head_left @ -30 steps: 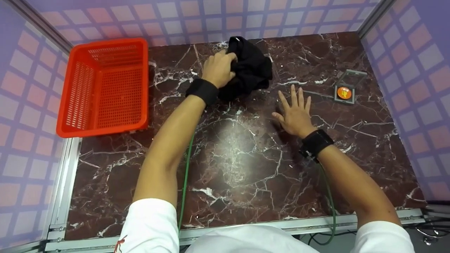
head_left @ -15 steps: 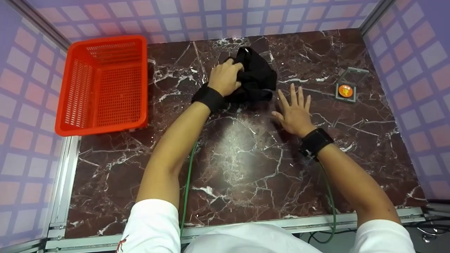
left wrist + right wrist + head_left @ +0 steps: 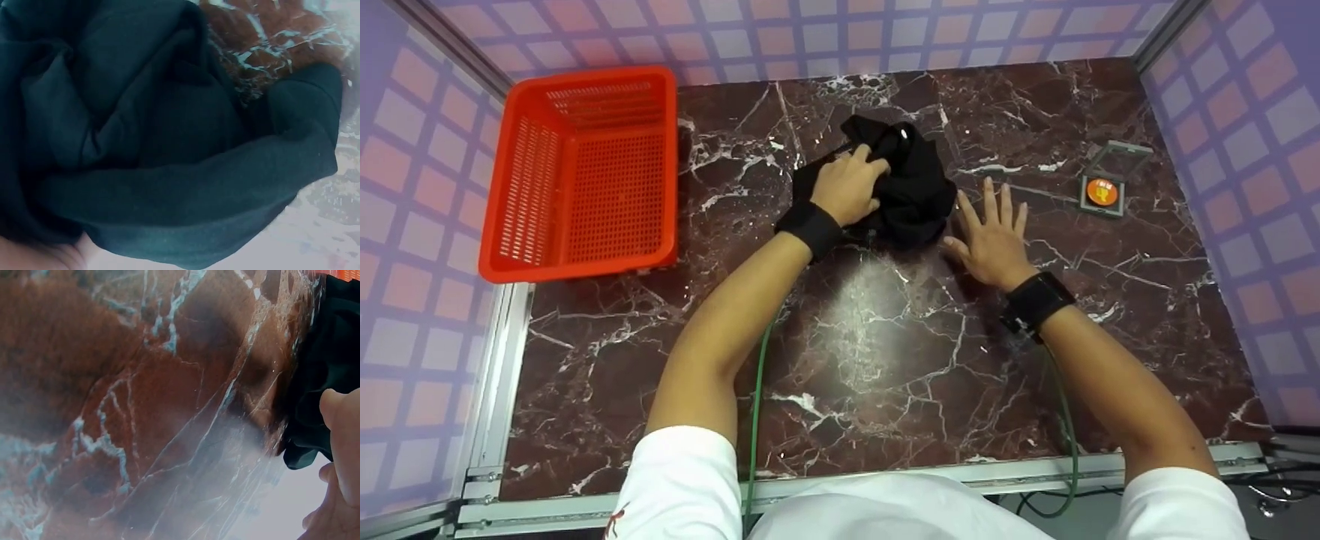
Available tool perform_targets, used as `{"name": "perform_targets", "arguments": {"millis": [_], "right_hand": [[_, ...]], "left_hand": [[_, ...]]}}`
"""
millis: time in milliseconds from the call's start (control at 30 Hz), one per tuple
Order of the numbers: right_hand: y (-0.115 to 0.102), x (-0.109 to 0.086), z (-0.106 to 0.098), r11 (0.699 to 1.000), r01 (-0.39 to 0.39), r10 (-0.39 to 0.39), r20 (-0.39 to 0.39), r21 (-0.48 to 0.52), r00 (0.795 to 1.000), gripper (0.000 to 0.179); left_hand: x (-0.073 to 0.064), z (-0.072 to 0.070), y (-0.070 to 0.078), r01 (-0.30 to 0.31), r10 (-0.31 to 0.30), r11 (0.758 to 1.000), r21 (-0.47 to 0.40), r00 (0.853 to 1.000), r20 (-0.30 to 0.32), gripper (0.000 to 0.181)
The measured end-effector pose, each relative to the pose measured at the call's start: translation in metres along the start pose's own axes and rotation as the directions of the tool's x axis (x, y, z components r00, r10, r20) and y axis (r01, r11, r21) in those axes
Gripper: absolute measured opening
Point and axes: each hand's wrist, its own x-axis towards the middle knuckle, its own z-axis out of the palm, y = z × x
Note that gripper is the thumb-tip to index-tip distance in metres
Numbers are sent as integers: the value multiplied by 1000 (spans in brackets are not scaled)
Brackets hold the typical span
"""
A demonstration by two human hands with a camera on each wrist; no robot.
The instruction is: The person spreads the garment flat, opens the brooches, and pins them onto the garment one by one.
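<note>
A crumpled black cloth (image 3: 919,191) lies bunched on the marbled table toward the back middle. My left hand (image 3: 849,186) grips its left part with curled fingers. Folds of the same cloth (image 3: 169,185) fill most of the left wrist view, with a bit of the hand (image 3: 39,256) at the lower left corner. My right hand (image 3: 994,240) has its fingers spread straight, palm toward the tabletop, just right of the cloth. In the right wrist view, the cloth (image 3: 329,365) shows beyond the right thumb (image 3: 337,408).
A red plastic basket (image 3: 619,199) with perforated walls stands at the back left. At the right lies a small clear-lidded case (image 3: 1102,193), lid raised, with an orange disc inside. Green cables (image 3: 760,390) run from the wrists to the table's front edge. Patterned walls enclose the back and sides.
My left hand has drawn the cloth toward the front and slightly right, bringing it close to the right hand's fingers. The cloth's folds have shifted. The right hand has stayed put.
</note>
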Motion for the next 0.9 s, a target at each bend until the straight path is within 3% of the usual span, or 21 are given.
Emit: {"name": "perform_targets", "arguments": {"millis": [133, 333, 500, 600, 700, 800, 900], "right_hand": [[3, 0, 1, 1000, -12, 12, 8, -1, 1000, 77], [3, 0, 1, 1000, -27, 27, 23, -9, 999, 77], [4, 0, -1, 1000, -27, 27, 32, -10, 999, 77], [5, 0, -1, 1000, -23, 23, 26, -7, 999, 78], [7, 0, -2, 1000, -27, 27, 20, 0, 999, 78], [9, 0, -4, 999, -37, 37, 17, 10, 999, 80], [11, 2, -8, 999, -50, 49, 18, 23, 999, 81]], "left_hand": [[-7, 2, 2, -29, 29, 999, 15, 1000, -10, 53], [-18, 1, 1, -95, 93, 995, -12, 991, -94, 68], [-24, -2, -4, -105, 95, 992, -74, 987, -128, 85], [-26, -5, -8, -84, 57, 974, -208, 989, -135, 97], [-25, -10, -13, -37, -15, 926, -375, 991, -133, 103], [-20, -16, -21, 37, -114, 871, -490, 985, -128, 93], [-10, -19, -32, 111, -211, 852, -512, 967, -142, 76]]}}
